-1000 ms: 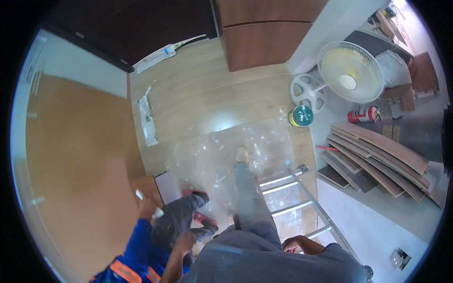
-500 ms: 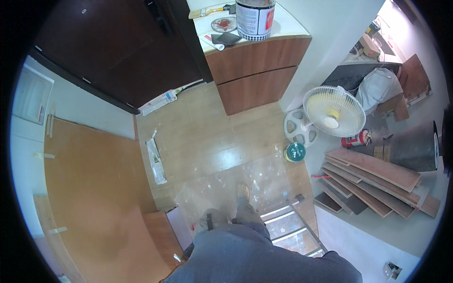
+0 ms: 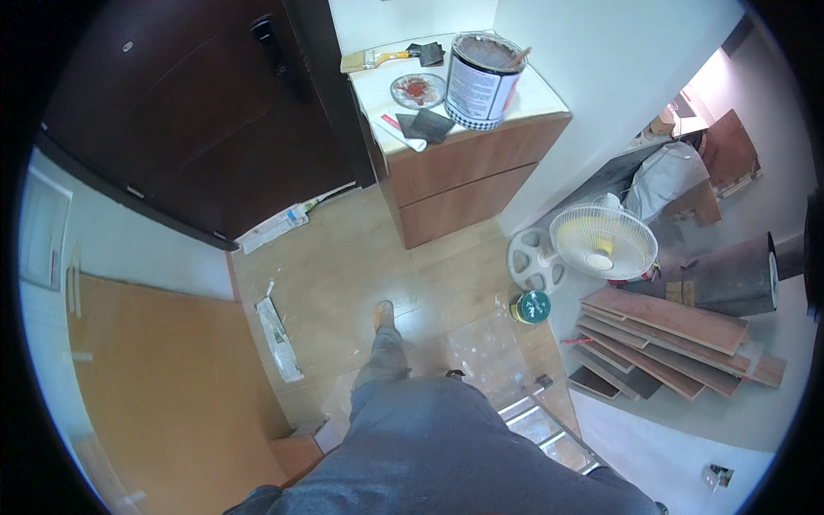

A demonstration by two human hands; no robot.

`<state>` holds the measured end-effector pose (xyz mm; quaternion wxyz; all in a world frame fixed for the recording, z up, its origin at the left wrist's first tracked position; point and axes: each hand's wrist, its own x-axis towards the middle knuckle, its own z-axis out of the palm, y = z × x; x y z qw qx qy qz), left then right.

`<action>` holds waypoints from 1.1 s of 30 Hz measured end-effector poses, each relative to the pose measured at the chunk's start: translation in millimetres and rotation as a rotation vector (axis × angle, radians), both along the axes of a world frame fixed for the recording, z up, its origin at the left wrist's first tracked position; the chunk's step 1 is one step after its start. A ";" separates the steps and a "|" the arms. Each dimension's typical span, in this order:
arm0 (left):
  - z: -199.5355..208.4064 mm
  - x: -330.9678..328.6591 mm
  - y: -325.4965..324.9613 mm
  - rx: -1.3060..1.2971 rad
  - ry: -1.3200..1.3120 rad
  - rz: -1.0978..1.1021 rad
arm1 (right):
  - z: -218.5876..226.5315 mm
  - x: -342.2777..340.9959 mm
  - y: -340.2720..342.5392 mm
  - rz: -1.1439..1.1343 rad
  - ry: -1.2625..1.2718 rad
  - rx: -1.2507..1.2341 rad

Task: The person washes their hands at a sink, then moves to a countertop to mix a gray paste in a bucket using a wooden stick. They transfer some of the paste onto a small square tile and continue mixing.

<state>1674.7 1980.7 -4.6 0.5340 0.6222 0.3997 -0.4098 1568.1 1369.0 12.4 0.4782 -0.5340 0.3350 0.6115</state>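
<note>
Neither of my hands shows; my grey shirt fills the lower middle, and one leg is stretched forward with its foot on the wooden floor. Ahead stands a brown drawer cabinet with a white top. On it is a large metal can, with what looks like a stick leaning out of its mouth. Left of the can lie a paintbrush, a round lid smeared with red, dark sheets like sandpaper and a white tube.
A dark door is at left. To the right are a white fan, a can with a green top, stacked boards and a metal ladder. An orange-brown panel stands along the left wall.
I have stepped forward, and one foot is farther ahead on the floor. The cabinet and the can on it show lower and more fully in view.
</note>
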 end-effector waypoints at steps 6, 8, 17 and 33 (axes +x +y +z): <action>-10.8 116.6 43.8 -0.046 0.007 -0.120 | 22.4 88.2 44.0 -0.163 -0.126 -0.143; -15.5 149.3 58.2 -0.051 0.012 -0.148 | 28.9 114.3 56.2 -0.207 -0.163 -0.177; -5.6 279.1 62.2 -0.041 0.030 -0.312 | 17.0 153.0 98.3 -0.347 -0.173 -0.213; 129.4 647.5 -69.6 -0.435 0.331 -1.544 | 142.8 430.2 16.6 -0.816 -0.950 -0.281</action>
